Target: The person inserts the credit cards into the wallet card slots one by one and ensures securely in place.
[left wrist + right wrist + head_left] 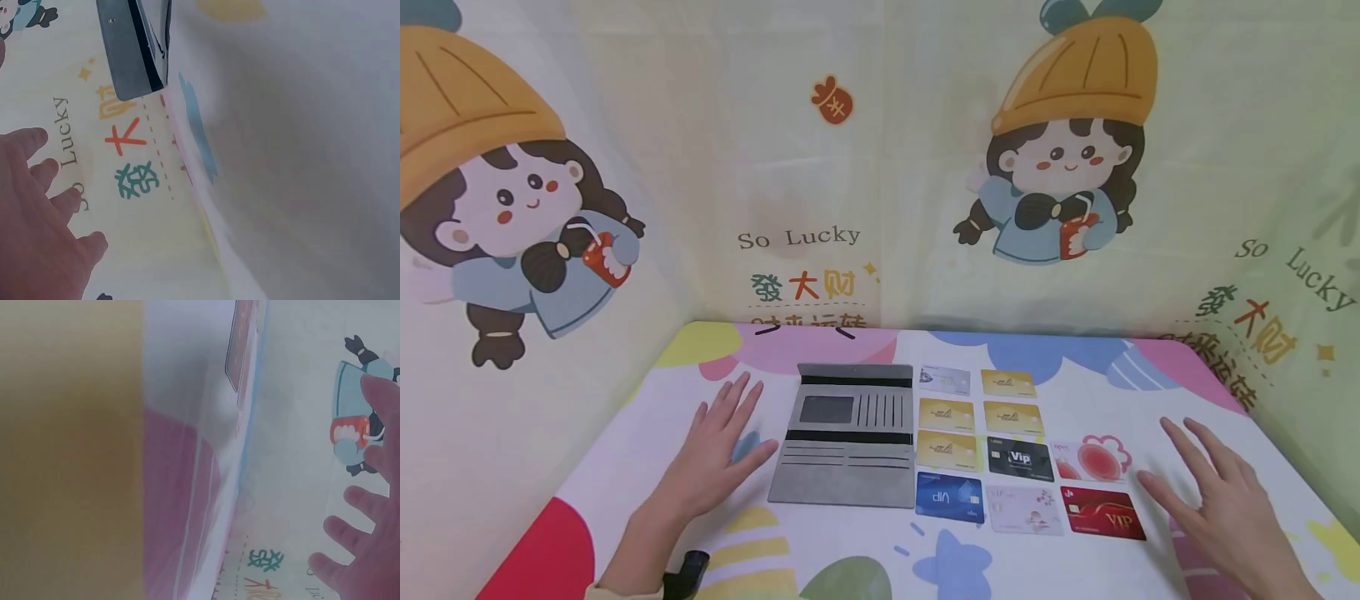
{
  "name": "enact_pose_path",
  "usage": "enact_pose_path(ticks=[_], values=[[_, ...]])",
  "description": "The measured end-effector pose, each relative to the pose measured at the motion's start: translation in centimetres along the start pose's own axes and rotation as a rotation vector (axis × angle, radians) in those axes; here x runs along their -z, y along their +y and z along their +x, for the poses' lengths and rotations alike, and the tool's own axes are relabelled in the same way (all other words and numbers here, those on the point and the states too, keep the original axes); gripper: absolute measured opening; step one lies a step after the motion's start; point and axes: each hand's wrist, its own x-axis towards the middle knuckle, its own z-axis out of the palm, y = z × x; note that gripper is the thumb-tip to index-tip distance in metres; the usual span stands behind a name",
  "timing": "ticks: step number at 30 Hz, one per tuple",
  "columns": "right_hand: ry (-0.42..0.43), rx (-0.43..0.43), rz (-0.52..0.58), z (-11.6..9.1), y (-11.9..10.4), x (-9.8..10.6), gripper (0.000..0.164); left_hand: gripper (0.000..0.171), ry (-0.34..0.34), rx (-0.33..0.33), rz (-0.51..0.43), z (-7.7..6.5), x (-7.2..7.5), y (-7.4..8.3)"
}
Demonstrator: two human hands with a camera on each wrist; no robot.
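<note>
My left hand point(711, 458) hovers over the table with fingers spread, just left of a grey card wallet point(842, 479). The wallet lies unfolded, its slots and a dark window facing up. To its right several cards are laid out in rows: gold cards point(946, 414), a silver one point(945, 380), a black Vip card point(1020, 459), a blue card point(950, 497), a pale floral card point(1025, 510), a pink card point(1091, 462) and a red VIP card point(1103, 512). My right hand point(1228, 508), fingers spread and holding nothing, is nearest the red card.
A patterned cloth covers the table point(850, 533), and printed cloth walls point(917, 167) with cartoon figures rise at the back and both sides. A black strap point(688, 575) shows at my left wrist.
</note>
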Motion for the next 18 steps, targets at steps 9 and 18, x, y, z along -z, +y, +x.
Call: enact_pose_path(ticks=[9,18], values=[[-0.105,-0.040,0.016,-0.06,-0.18,-0.16,0.085,0.083,0.015,-0.020,-0.042,0.38,-0.54,0.00],[-0.124,-0.009,0.076,-0.35,0.17,-0.29,0.082,0.081,0.038,-0.058,-0.114,1.04,-1.06,0.20]])
